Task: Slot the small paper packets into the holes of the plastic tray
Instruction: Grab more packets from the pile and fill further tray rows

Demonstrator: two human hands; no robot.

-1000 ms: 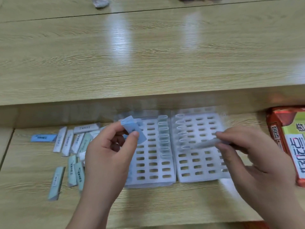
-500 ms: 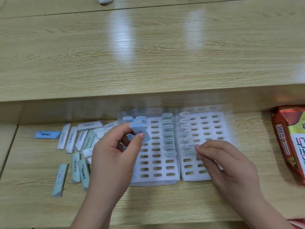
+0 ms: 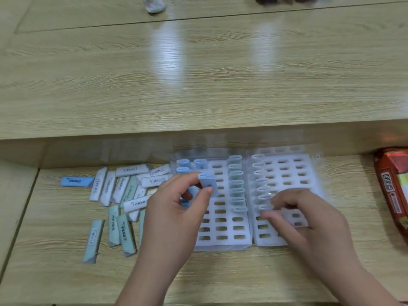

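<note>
Thumb and forefinger of the left grip [image 3: 176,208] pinch a blue packet [image 3: 208,184], held upright and slightly tilted above the left half of the plastic tray [image 3: 220,237]. The white tray lies in two slotted halves side by side, on the lower step of the worktop [image 3: 220,274], nearer its right edge than its left.

The right grip [image 3: 309,221] rests on the right half with its fingers curled down at the lower end of a filled column. Whether they hold a packet there cannot be told, because the fingertips are blurred.

The slotted packets [image 3: 236,186] stand in the rightmost column of the left half, with a second column just beside them in the right half. A few blue ones [image 3: 183,164] stand at the far left corner of the tray.

The loose packets [image 3: 107,188], white and pale green, lie overlapping on the worktop to the left of the tray. A single flat blue packet [image 3: 76,181] lies apart from them, toward the left edge.

A red snack bag [image 3: 390,191] lies at the right edge of the worktop.
</note>
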